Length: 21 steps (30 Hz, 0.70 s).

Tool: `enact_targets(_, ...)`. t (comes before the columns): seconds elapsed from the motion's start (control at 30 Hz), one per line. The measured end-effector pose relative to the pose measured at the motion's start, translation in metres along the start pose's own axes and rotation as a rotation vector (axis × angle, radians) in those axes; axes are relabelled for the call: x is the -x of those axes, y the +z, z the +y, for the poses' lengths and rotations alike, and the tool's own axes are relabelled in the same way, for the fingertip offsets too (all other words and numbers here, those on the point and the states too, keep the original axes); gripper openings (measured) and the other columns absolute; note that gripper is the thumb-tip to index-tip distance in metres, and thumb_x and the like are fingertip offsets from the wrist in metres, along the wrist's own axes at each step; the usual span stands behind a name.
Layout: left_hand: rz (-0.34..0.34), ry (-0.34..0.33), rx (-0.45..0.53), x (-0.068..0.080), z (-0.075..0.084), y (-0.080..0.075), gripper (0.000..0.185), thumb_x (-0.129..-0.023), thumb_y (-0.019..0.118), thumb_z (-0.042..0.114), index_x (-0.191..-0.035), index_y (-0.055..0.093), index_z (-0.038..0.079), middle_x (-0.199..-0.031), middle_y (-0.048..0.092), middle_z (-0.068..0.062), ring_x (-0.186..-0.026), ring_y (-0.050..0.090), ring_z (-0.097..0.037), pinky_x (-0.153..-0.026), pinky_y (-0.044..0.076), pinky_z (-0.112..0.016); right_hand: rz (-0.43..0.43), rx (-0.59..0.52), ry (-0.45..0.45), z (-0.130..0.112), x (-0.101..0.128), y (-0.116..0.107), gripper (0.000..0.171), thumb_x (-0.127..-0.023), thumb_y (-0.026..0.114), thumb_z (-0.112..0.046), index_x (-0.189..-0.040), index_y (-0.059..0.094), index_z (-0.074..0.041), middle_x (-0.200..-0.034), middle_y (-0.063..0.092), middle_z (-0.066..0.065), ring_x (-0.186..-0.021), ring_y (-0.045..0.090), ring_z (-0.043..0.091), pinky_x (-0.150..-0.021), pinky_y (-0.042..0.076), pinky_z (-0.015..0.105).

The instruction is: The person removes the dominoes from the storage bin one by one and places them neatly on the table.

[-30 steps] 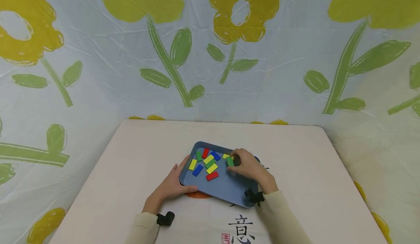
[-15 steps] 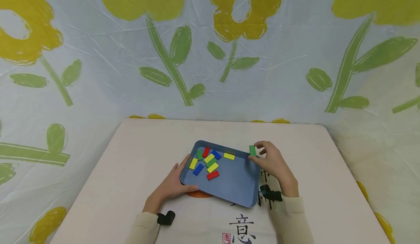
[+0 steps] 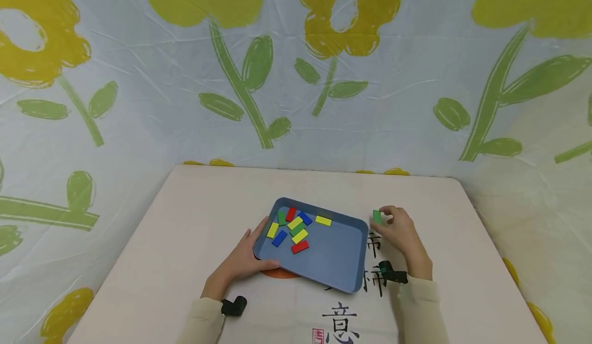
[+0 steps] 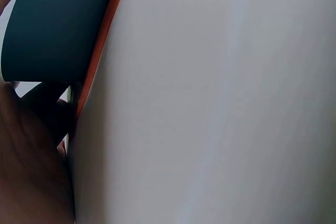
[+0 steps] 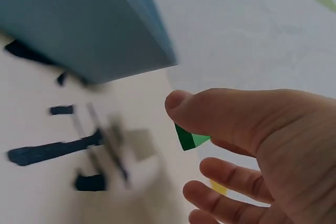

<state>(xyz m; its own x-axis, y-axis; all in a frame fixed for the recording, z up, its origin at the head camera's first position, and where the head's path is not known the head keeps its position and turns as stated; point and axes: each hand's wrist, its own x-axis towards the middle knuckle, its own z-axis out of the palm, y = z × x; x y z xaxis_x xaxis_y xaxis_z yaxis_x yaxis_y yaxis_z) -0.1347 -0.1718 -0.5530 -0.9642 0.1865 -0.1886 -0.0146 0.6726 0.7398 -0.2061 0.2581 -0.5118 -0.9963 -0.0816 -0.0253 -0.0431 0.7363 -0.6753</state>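
A blue tray [image 3: 324, 267] lies at a slant on the table, with several red, yellow, green and blue small rectangular blocks scattered mostly in its left half. My left hand [image 3: 245, 259] holds the tray's left end, thumb along the near rim and fingers along the left side. In the left wrist view, part of that hand [image 4: 31, 166] shows below the tray's wall [image 4: 58, 30]. Beyond the tray's right end, my right hand [image 3: 402, 233] pinches a green block [image 3: 377, 216] upright above the table. The right wrist view shows the thumb covering much of this green block [image 5: 189, 137].
Black brush characters [image 3: 341, 324] and a red seal mark [image 3: 318, 336] are on a sheet under and in front of the tray. An orange patch [image 3: 279, 273] peeks out below its near edge. A flower-printed cloth [image 3: 370, 128] hangs around the table [image 3: 222, 200].
My right hand has carried the green block from inside the tray rightward, over the rim and past the right end. A yellow block there is now fully visible. The left hand stays in place.
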Motion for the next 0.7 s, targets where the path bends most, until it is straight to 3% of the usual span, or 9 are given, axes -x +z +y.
enact_targets(0.23, -0.006, 0.003, 0.006, 0.0, 0.001, -0.001, 0.112, -0.076, 0.082, 0.062, -0.162, 0.012, 0.051, -0.171, 0.024, -0.012, -0.157, 0.009, -0.051, -0.11, 0.027, -0.081, -0.024, 0.05, -0.018, 0.009, -0.003, 0.016, 0.047, -0.091, 0.073, -0.013, -0.13, 0.058, 0.011, -0.118, 0.059, 0.032, -0.104, 0.061, 0.044, -0.082, 0.056, 0.053)
enact_targets(0.4, -0.006, 0.005, 0.002, 0.001, 0.001, -0.001, 0.112, -0.076, 0.083, 0.062, -0.162, 0.012, 0.052, -0.171, 0.024, -0.011, -0.157, 0.009, -0.051, -0.111, 0.027, -0.081, -0.029, 0.058, 0.025, 0.011, -0.004, 0.022, 0.048, -0.092, 0.074, -0.013, -0.131, 0.058, 0.009, -0.119, 0.058, 0.031, -0.107, 0.059, 0.042, -0.089, 0.053, 0.057)
enact_targets(0.7, -0.007, 0.011, 0.013, 0.001, 0.0, -0.001, 0.114, -0.076, 0.083, 0.061, -0.163, 0.011, 0.048, -0.171, 0.023, -0.012, -0.157, 0.007, -0.051, -0.112, 0.025, -0.08, -0.026, 0.011, 0.008, 0.003, 0.0, 0.015, 0.057, -0.096, 0.071, -0.019, -0.143, 0.051, 0.006, -0.129, 0.056, 0.032, -0.113, 0.061, 0.046, -0.085, 0.057, 0.054)
